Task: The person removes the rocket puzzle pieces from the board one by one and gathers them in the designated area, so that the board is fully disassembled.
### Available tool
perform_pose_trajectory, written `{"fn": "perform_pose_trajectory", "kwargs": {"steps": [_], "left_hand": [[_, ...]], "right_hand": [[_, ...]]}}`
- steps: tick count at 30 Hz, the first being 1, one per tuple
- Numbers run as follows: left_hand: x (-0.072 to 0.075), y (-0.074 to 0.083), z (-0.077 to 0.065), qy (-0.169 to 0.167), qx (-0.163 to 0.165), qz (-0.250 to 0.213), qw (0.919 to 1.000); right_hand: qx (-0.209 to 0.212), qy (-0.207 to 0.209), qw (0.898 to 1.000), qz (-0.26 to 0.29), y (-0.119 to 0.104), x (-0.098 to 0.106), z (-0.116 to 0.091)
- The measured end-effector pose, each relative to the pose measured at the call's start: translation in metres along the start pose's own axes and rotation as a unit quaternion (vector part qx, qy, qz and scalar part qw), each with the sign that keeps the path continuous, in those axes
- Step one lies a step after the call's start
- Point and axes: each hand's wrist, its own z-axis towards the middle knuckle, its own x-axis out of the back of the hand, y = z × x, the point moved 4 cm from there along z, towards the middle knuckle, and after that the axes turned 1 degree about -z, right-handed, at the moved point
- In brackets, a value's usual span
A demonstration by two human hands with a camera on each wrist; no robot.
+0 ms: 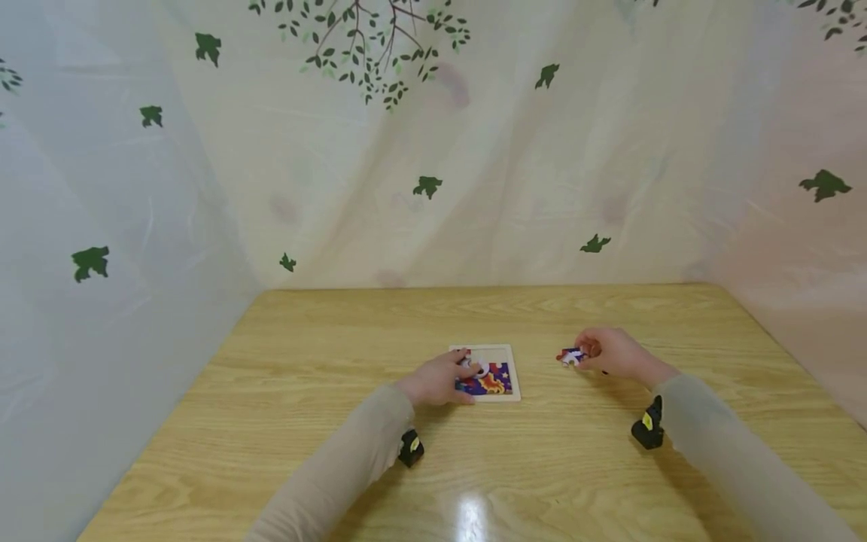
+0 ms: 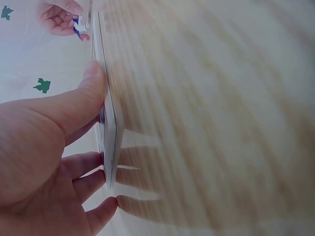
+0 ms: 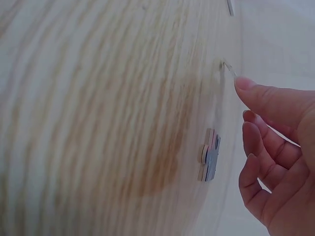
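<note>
A small framed jigsaw puzzle (image 1: 516,385) lies flat on the table, its lower part filled with a purple, red and yellow picture and a pale strip showing at the top. My left hand (image 1: 439,379) rests over its left side, thumb and fingers spread across the board and its edge. To the right of the frame, my right hand (image 1: 618,354) pinches a jigsaw piece (image 1: 570,357) between thumb and fingertips, close above the table. Beneath that hand, loose puzzle piece material (image 3: 210,156) lies on the wood; whether it is one piece or stacked pieces, I cannot tell.
The wooden table (image 1: 325,339) ends at a pale hanging cloth (image 1: 339,188) printed with green leaves, at the back and sides. A black wrist camera (image 1: 410,449) sits under the left sleeve, another black camera (image 1: 648,425) under the right.
</note>
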Motion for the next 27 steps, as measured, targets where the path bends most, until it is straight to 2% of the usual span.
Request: {"fn": "perform_pose_trajectory", "kwargs": {"steps": [10,18,27], "left_hand": [[-0.0019,-0.0009,0.0005,-0.004,0.005,-0.002,1.0000],[-0.0045,-0.0020,0.0000,-0.009,0.011,-0.013,0.9998],[-0.0026,-0.0020,-0.0014,-0.003,0.007,-0.017,0.9998]], "right_hand": [[0.011,-0.019,1.000,-0.013,0.0056,-0.0023,-0.0010],[0.010,-0.025,0.999,-0.046,0.0082,-0.0025,-0.0012],[0.026,-0.019,0.998,-0.063,0.0082,-0.0051,-0.0005]]}}
